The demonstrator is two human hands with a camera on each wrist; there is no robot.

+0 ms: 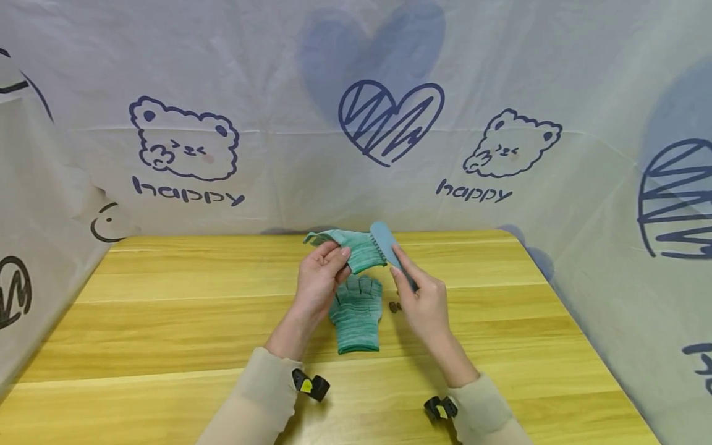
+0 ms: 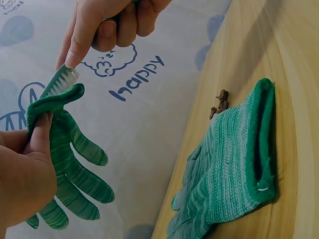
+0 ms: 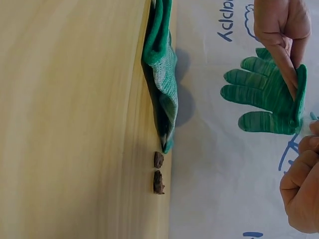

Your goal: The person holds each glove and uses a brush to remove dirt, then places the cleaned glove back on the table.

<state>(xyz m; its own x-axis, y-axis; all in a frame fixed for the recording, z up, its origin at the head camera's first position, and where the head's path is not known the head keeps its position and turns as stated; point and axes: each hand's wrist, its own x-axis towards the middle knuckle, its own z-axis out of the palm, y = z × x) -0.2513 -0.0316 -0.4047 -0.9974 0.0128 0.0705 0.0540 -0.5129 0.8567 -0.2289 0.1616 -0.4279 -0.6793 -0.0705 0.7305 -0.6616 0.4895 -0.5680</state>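
Observation:
My left hand [image 1: 319, 281] pinches a green knit glove [image 1: 364, 250] near its cuff and holds it up above the table, its fingers hanging free in the left wrist view. In my right hand [image 1: 425, 300] is a blue-grey brush [image 1: 384, 240], gripped by the handle. The brush's pale bristles [image 2: 65, 79] meet the cuff of the raised glove. A second green glove [image 1: 358, 318] lies flat on the table below, its cuff toward me. Beside that glove sit small dark brown lumps [image 3: 158, 181], partly behind my right hand in the head view.
The wood-grain table [image 1: 167, 334] runs up to a white cloth backdrop [image 1: 289, 161] printed with bears and hearts. More of this cloth hangs at both sides. Each wrist wears a black camera mount [image 1: 311, 384].

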